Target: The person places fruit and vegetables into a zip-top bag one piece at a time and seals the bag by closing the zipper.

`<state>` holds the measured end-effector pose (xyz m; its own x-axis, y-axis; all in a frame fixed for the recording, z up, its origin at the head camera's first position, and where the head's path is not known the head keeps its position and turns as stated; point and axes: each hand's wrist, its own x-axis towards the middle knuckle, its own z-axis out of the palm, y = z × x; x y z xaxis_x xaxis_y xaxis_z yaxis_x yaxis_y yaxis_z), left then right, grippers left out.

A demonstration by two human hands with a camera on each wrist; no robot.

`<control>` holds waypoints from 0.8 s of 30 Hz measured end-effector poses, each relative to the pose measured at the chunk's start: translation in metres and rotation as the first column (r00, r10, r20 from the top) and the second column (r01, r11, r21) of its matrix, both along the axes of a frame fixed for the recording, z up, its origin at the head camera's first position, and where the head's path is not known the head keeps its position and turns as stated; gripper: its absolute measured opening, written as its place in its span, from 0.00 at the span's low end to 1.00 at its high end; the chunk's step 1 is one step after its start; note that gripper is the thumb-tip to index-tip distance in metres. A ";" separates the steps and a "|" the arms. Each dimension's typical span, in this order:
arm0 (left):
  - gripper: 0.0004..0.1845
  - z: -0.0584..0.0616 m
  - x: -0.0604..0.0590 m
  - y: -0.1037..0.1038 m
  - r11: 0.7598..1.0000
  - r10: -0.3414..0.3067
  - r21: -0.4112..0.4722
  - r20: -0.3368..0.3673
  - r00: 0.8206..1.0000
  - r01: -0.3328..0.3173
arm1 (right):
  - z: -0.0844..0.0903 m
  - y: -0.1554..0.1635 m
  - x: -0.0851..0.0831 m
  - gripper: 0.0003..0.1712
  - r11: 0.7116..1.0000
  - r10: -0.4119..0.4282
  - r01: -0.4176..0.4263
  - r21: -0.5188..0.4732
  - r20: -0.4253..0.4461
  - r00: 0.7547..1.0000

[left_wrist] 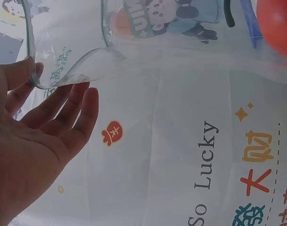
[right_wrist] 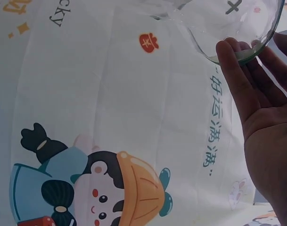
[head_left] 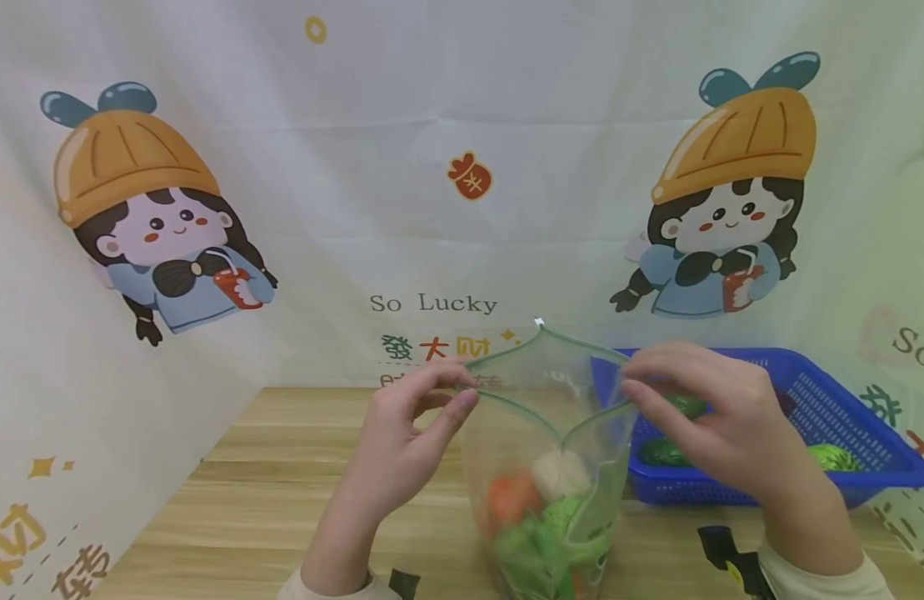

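Both hands' fingers (head_left: 462,398) pinch the zip bag (head_left: 551,467) rim; a slipped pinch could tip it, spilling the vegetables (head_left: 540,521) below them.

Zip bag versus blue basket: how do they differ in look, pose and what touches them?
The zip bag is clear, soft plastic standing upright; the blue basket is rigid, perforated and low. The left hand and right hand pinch the zip bag's rim open; neither hand holds the blue basket. Both sit on the wooden table and hold green items.
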<state>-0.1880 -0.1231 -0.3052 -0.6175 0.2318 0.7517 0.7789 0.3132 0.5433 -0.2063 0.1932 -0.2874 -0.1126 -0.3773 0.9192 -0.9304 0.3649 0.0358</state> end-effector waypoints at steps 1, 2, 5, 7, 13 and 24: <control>0.03 0.000 0.000 0.000 1.000 -0.002 -0.005 0.011 1.000 0.002 | 0.000 0.000 0.000 0.22 1.000 -0.001 0.001 0.008 -0.001 1.000; 0.04 0.001 0.001 0.001 1.000 -0.002 -0.008 0.019 1.000 0.002 | 0.000 -0.001 0.000 0.22 1.000 -0.001 0.001 0.019 0.004 1.000; 0.04 0.000 0.000 0.001 1.000 -0.001 -0.015 0.009 1.000 0.001 | 0.000 -0.001 0.001 0.21 0.999 0.020 -0.020 0.040 0.004 1.000; 0.04 0.000 0.000 0.001 1.000 -0.001 -0.013 -0.003 1.000 0.001 | 0.000 -0.002 0.001 0.21 0.998 0.030 -0.031 0.051 0.008 1.000; 0.04 -0.002 -0.001 0.001 1.000 -0.006 -0.007 -0.043 0.999 0.005 | -0.001 -0.002 0.005 0.22 0.998 0.038 -0.039 0.057 0.034 0.999; 0.04 -0.001 -0.001 -0.001 1.000 0.018 -0.011 -0.045 0.999 -0.019 | -0.001 0.003 0.007 0.17 0.999 0.037 -0.038 0.006 0.150 0.988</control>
